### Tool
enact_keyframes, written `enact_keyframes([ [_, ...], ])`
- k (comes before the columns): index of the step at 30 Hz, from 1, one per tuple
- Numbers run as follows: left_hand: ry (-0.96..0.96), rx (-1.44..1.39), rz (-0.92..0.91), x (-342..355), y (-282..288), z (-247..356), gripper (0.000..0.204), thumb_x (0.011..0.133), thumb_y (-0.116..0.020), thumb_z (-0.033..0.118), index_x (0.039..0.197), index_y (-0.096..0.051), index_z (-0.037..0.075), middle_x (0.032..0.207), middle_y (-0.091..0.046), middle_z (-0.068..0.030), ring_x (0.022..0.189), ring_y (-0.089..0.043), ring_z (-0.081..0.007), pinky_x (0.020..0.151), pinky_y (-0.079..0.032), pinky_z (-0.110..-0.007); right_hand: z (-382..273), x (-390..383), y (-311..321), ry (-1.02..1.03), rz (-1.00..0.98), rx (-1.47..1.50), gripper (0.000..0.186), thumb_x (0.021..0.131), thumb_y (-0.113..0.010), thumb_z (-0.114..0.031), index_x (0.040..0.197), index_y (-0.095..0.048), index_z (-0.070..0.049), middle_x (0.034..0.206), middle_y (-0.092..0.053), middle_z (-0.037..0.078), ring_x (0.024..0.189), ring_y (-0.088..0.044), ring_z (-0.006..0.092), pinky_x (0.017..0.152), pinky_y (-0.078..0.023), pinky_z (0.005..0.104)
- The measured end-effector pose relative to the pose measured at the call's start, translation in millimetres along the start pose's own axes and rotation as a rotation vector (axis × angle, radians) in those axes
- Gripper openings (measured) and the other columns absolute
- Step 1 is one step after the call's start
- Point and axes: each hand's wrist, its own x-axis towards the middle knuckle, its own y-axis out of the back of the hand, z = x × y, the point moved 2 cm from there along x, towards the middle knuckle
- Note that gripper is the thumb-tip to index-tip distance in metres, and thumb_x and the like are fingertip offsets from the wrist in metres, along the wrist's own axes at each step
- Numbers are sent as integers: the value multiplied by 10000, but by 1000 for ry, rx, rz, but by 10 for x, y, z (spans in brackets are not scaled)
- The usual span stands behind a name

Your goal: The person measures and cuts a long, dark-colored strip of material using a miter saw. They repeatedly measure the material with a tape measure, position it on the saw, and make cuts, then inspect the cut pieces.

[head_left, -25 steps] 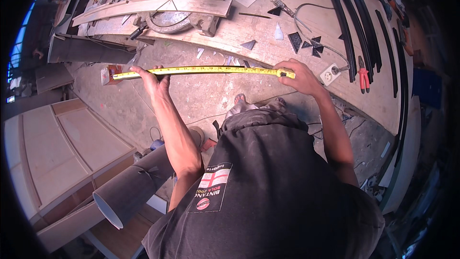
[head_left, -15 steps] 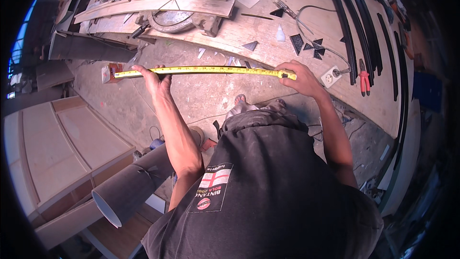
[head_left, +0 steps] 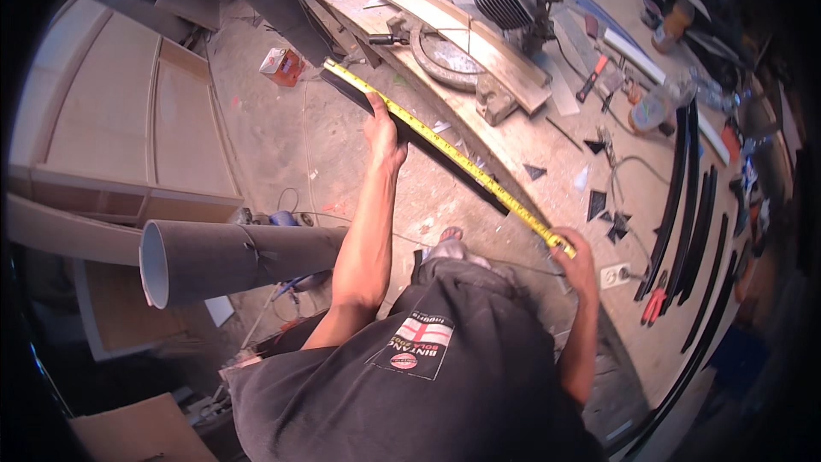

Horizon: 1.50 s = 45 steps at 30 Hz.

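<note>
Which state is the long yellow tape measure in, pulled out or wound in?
Pulled out: the yellow tape measure stretches from beyond the left hand to the right hand, alongside a straight black strip.

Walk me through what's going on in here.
A person is holding a yellow tape measure stretched along a slim black strip. The left hand grips both partway along; the right hand holds the tape's other end, out beyond the strip. The strip is held above the floor, beside a workbench that bears red-handled pliers and more black strips.
</note>
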Motion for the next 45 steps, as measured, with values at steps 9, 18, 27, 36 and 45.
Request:
enact_keyframes([
  [9,-189,-20,-23,-134,527,-29,668,1031,-539,764,1020,-518,96,725,-503,-11,619,-528,-158,588,-492,-321,-384,223,-296,-180,-132,194,487,918,-706,-292,1334,-677,-40,1084,-663,27,945,-599,123,813,-499,273],
  [18,-292,-37,-23,292,1400,473,652,1073,-501,734,1063,-538,82,750,-516,-8,662,-521,-130,626,-500,-308,-582,806,-993,-199,-18,-104,470,989,-683,-191,1429,-593,-52,1006,-578,26,913,-549,150,846,-469,305],
  [27,-416,143,-169,711,1635,1036,882,975,-523,856,1186,-572,1,788,-573,-22,686,-571,-124,651,-502,-286,13,1484,-781,-138,461,-633,636,944,-790,-186,1492,-530,6,1420,-594,275,1330,-576,450,1166,-437,504],
  [36,-456,382,-352,1463,1493,1489,895,910,-628,872,1201,-676,28,753,-572,35,660,-532,-67,597,-412,-255,325,1915,-381,-271,662,-818,653,945,-817,-268,1490,-531,-51,1340,-613,271,1242,-618,487,1045,-499,573],
  [45,-365,530,-413,2585,1211,1635,903,907,-666,858,1219,-682,11,764,-538,52,661,-500,-65,597,-391,-260,555,2258,-468,-336,767,-908,689,1000,-768,-328,1538,-512,17,1371,-608,285,1288,-576,487,1097,-468,574],
])
